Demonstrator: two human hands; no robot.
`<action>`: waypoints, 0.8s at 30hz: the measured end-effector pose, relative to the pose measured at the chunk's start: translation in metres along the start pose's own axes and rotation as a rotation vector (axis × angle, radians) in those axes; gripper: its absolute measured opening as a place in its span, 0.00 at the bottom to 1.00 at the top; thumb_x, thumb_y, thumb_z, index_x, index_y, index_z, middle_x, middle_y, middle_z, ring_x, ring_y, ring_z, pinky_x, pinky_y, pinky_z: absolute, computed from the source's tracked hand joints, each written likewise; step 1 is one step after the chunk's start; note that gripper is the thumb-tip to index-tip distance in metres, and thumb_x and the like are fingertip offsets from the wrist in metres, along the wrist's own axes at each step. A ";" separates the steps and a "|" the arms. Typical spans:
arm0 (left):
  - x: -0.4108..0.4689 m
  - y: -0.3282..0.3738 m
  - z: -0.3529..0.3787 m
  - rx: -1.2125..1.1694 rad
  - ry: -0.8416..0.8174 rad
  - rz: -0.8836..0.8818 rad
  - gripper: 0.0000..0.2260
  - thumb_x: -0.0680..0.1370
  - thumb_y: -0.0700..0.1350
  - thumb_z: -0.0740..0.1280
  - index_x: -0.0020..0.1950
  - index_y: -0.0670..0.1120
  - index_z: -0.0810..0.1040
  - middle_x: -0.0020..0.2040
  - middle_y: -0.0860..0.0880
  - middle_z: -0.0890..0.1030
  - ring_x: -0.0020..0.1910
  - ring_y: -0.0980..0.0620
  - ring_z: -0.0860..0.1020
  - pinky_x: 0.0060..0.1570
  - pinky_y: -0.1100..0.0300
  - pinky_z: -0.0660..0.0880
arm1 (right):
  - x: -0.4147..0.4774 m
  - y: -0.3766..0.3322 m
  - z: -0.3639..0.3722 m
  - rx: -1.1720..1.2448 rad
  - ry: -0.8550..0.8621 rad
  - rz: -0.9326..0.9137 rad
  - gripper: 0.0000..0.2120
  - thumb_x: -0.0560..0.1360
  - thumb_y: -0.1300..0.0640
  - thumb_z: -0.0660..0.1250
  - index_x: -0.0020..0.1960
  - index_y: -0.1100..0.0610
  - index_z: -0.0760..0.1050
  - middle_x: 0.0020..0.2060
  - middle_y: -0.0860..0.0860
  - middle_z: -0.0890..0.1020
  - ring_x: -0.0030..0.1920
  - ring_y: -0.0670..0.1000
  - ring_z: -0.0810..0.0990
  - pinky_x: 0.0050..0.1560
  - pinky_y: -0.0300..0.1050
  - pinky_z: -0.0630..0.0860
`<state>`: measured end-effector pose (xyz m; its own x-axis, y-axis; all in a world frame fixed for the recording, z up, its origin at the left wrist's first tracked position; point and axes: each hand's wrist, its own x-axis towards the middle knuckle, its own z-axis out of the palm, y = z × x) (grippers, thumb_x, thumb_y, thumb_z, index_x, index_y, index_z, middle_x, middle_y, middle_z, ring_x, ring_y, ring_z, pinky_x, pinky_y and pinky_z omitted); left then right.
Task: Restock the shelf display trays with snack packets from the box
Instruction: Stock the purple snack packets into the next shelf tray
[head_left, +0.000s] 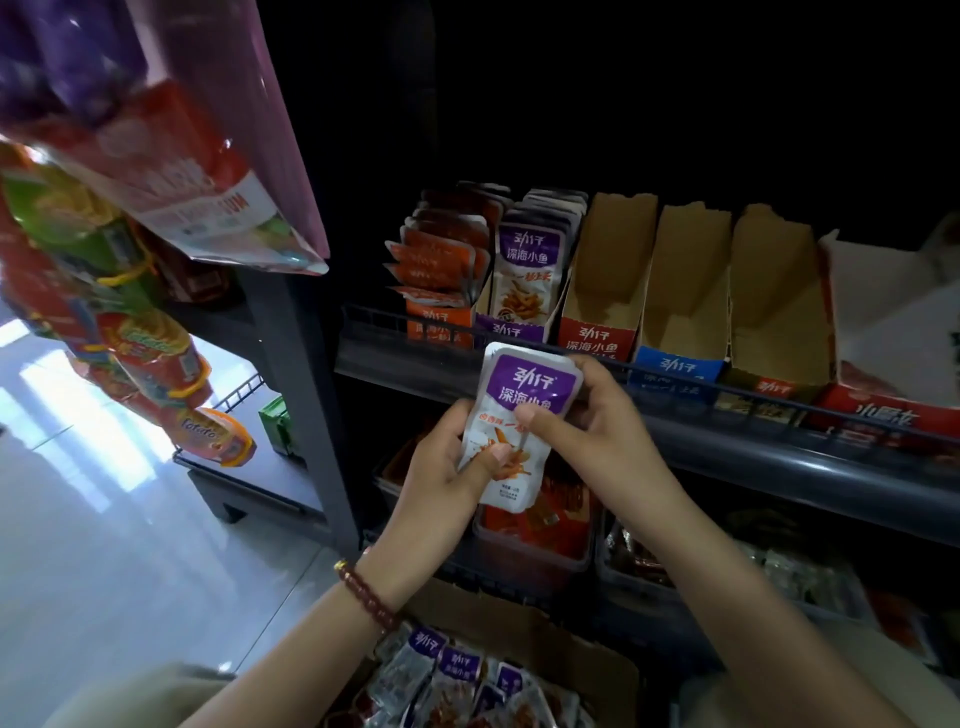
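left hand (447, 467): pinched packet's lower left edge, thumb in front, fingers behind
box (467, 618): sat low under both forearms, loose packets inside
purple tray (511, 330): stood straight above and beyond packet, same label, looked nearly full
packet (524, 410): was held upright just below the rail (675, 382), long axis vertical, purple end up
right hand (587, 421): gripped right edge, thumb in front, fingers curled behind; higher hand, nearer the tray
red tray (597, 332): just right of purple, was empty
move: likely up and forward over rail, axis already matched the slot
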<state>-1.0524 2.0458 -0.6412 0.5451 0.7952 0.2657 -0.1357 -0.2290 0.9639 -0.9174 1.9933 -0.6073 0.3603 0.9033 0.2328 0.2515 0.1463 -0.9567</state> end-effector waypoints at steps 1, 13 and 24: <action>0.000 0.000 0.000 0.006 -0.017 0.004 0.10 0.78 0.36 0.64 0.53 0.51 0.74 0.42 0.60 0.84 0.42 0.60 0.82 0.38 0.68 0.76 | 0.000 0.001 -0.002 -0.005 -0.003 -0.002 0.17 0.71 0.58 0.72 0.55 0.47 0.70 0.50 0.45 0.81 0.47 0.39 0.80 0.43 0.33 0.77; 0.053 -0.022 -0.019 0.349 0.151 0.258 0.07 0.82 0.49 0.58 0.54 0.52 0.75 0.52 0.60 0.77 0.50 0.60 0.78 0.49 0.65 0.75 | 0.022 -0.026 -0.035 0.279 0.309 -0.251 0.13 0.73 0.62 0.67 0.53 0.52 0.67 0.50 0.50 0.79 0.45 0.43 0.82 0.38 0.35 0.78; 0.088 -0.037 -0.020 1.015 0.119 0.451 0.32 0.71 0.31 0.63 0.75 0.47 0.63 0.73 0.50 0.65 0.68 0.53 0.65 0.64 0.60 0.61 | 0.102 -0.027 -0.030 0.161 0.253 -0.322 0.14 0.76 0.66 0.65 0.55 0.53 0.65 0.50 0.47 0.76 0.47 0.40 0.80 0.45 0.35 0.78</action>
<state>-1.0163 2.1355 -0.6527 0.5262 0.5596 0.6403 0.4670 -0.8194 0.3324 -0.8607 2.0695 -0.5522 0.5005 0.6767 0.5400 0.2512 0.4834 -0.8386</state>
